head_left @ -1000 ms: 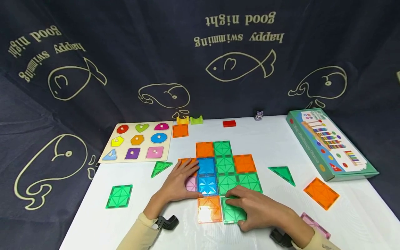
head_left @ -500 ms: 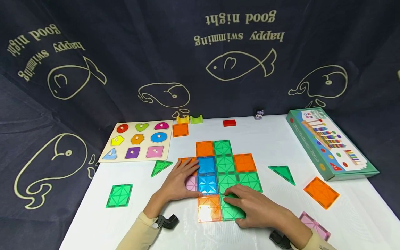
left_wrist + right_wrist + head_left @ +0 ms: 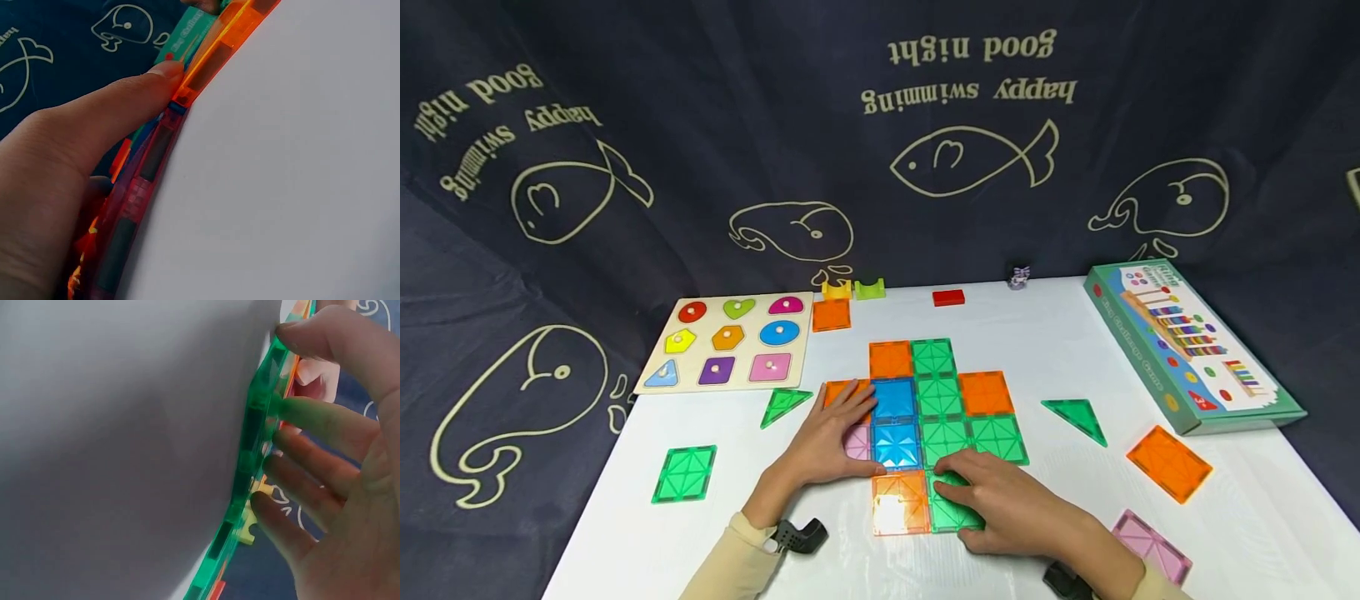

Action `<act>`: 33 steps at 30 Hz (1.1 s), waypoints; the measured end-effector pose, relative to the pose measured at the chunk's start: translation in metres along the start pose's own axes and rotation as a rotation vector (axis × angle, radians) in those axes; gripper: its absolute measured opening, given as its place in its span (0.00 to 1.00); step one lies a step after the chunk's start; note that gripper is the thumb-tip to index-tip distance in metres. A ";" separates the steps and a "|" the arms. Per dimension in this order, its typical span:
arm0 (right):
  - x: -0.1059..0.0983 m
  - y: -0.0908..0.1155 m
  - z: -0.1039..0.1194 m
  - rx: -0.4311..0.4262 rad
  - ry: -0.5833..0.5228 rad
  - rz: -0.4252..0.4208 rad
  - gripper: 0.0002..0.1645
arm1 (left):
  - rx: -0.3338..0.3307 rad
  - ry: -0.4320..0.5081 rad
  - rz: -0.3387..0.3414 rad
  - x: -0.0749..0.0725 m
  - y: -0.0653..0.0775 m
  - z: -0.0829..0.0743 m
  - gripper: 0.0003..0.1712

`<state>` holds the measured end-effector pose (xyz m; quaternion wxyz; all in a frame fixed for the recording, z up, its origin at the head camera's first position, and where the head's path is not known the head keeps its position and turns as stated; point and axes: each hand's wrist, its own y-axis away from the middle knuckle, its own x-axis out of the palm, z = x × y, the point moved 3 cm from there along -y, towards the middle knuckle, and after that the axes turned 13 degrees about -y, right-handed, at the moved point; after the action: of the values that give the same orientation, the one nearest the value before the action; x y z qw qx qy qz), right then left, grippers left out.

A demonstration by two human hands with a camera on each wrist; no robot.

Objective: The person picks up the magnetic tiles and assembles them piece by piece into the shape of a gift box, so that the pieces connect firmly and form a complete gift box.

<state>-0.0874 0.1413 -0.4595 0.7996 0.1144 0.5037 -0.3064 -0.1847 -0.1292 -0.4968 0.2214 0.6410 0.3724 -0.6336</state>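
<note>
In the head view, several see-through magnetic tiles lie flat, edge to edge, mid-table. My left hand (image 3: 822, 436) rests spread over the left side. Its fingers cover part of an orange tile and a pink tile (image 3: 857, 442); they reach the blue tiles (image 3: 895, 444), and the thumb touches the near orange tile (image 3: 901, 503). My right hand (image 3: 1011, 506) holds the near green tile (image 3: 952, 510), thumb at its near edge and fingertips toward its far side. The right wrist view shows the thumb on a green edge (image 3: 253, 425). The hand hides the tile's right part.
Green triangles (image 3: 784, 407) (image 3: 1077, 419) lie either side of the tile group. Loose tiles include a green square (image 3: 684, 474), an orange one (image 3: 1169, 463) and a pink one (image 3: 1152, 547). A shape puzzle board (image 3: 724, 342) and a game box (image 3: 1197, 346) stand farther back.
My right hand has moved slightly left, sliding the near green tile against the near orange tile and closing the small gap between them. My left hand stays in place.
</note>
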 end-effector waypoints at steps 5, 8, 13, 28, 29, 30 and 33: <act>0.000 0.003 0.005 0.027 0.026 0.014 0.33 | 0.024 0.032 0.017 0.000 -0.004 0.000 0.61; 0.001 0.003 0.007 0.027 0.033 0.016 0.33 | 0.028 0.053 0.015 0.002 -0.006 0.001 0.62; -0.004 0.002 0.001 0.076 -0.085 -0.007 0.30 | -0.087 0.219 -0.038 -0.002 -0.005 0.004 0.57; -0.029 0.024 -0.061 0.523 -0.365 -0.364 0.36 | -0.601 1.080 -0.193 -0.041 0.014 0.004 0.37; -0.029 0.024 -0.063 0.536 -0.379 -0.377 0.36 | -0.593 1.078 -0.200 -0.041 0.015 0.002 0.37; -0.030 0.024 -0.064 0.544 -0.395 -0.392 0.36 | -0.589 1.088 -0.210 -0.040 0.017 0.001 0.37; -0.031 0.025 -0.068 0.575 -0.481 -0.431 0.37 | -0.599 1.130 -0.245 -0.044 0.020 -0.006 0.36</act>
<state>-0.1319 0.2059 -0.4672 0.7474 0.1501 0.2097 -0.6123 -0.1620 -0.1460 -0.4573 0.0864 0.7390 0.6623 -0.0884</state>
